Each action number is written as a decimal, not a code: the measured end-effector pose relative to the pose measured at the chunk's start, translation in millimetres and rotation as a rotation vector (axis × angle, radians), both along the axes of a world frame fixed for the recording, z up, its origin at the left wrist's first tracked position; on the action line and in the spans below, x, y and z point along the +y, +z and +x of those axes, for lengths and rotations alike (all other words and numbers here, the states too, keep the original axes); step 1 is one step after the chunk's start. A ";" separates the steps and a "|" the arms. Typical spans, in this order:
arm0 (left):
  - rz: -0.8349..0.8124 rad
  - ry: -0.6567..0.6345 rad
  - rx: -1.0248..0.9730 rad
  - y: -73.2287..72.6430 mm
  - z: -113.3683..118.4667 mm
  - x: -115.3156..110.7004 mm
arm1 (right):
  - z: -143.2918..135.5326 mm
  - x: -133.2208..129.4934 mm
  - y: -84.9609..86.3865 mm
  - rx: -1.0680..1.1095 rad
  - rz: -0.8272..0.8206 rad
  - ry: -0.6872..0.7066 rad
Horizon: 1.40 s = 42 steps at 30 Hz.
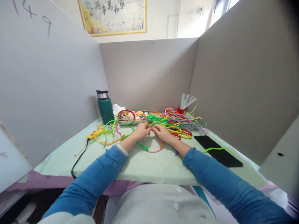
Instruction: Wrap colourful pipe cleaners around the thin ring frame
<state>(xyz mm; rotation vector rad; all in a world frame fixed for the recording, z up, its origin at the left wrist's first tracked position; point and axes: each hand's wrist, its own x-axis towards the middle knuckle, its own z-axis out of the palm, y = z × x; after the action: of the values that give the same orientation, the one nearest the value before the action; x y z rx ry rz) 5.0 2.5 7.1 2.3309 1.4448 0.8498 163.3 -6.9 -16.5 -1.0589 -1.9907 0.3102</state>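
My left hand (141, 130) and my right hand (163, 133) meet over the middle of the table, fingertips pinched close together. A small piece of orange pipe cleaner (150, 127) shows between them. Below the hands, a curved pipe-cleaner strand (154, 151) in green, pink and orange sections lies on the tabletop; its ends run up behind my hands, so whether it forms a full ring is hidden. Loose pipe cleaners (175, 119) in many colours are heaped just beyond my right hand. More green and orange pipe cleaners (112, 142) lie left of my left hand.
A metal tray (135, 122) of small decorations is at the back. On the left are a green bottle (105, 109) and a yellow glue gun (97, 133) with a black cord. White sticks stand in a red cup (180, 110). A black phone-like slab (218, 151) lies right. Grey partitions (149, 71) enclose the table.
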 end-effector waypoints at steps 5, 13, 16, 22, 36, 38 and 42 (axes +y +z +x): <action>-0.091 0.016 -0.063 0.8 -0.1 0.1 | -0.2 -1.6 1.6 0.001 0.008 -0.002; -0.145 0.061 -0.077 5.0 1.4 -6.3 | -0.2 -2.4 1.2 -0.002 0.013 -0.001; -0.146 0.071 -0.043 7.3 2.2 -8.3 | -0.6 -2.9 1.6 -0.011 0.014 -0.004; -0.173 0.042 -0.054 5.7 0.8 -5.7 | -1.4 -3.0 1.8 -0.012 0.007 -0.002; -0.266 -0.019 -0.147 3.7 0.4 -4.9 | -1.4 -2.4 1.3 0.022 -0.005 0.004; -0.276 -0.024 -0.160 3.9 0.4 -5.1 | -1.2 -1.4 0.5 0.026 -0.007 0.008; -0.292 0.000 -0.148 4.8 1.2 -5.7 | -0.7 0.0 -0.9 0.030 0.001 0.005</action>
<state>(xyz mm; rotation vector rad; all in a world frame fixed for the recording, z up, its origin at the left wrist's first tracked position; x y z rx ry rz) 6.2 -3.1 12.0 2.0103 1.4018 0.7382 162.6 -6.9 -17.4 -1.0427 -1.9671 0.3259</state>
